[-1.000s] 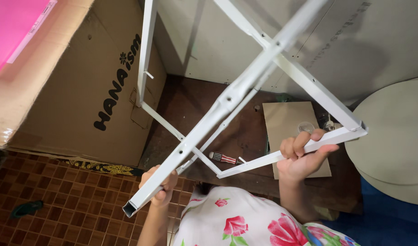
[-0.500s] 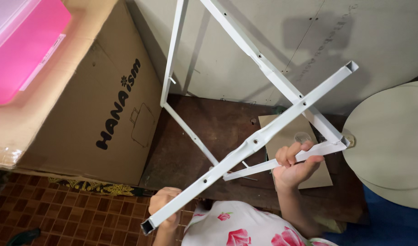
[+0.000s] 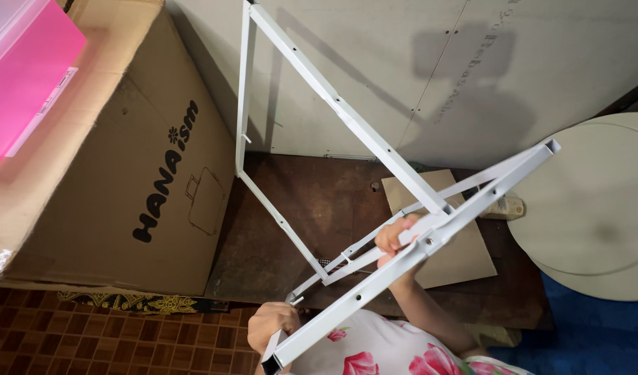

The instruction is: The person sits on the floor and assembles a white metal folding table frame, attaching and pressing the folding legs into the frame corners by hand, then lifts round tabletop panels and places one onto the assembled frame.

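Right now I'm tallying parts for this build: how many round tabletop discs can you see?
2, stacked at the right edge: the upper round disc lies on the lower round disc, whose rim peeks out beneath. Both run off frame; more could be hidden underneath.

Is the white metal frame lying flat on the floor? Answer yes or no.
No: the white metal frame is held up off the floor, with the left hand at its lower end and the right hand gripping a bar.

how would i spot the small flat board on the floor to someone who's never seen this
Start at the big cardboard box on the left, then look right across the dark floor. The thin tan square board lies flat behind the white metal frame, unlike the bigger pale round tabletop beside it.
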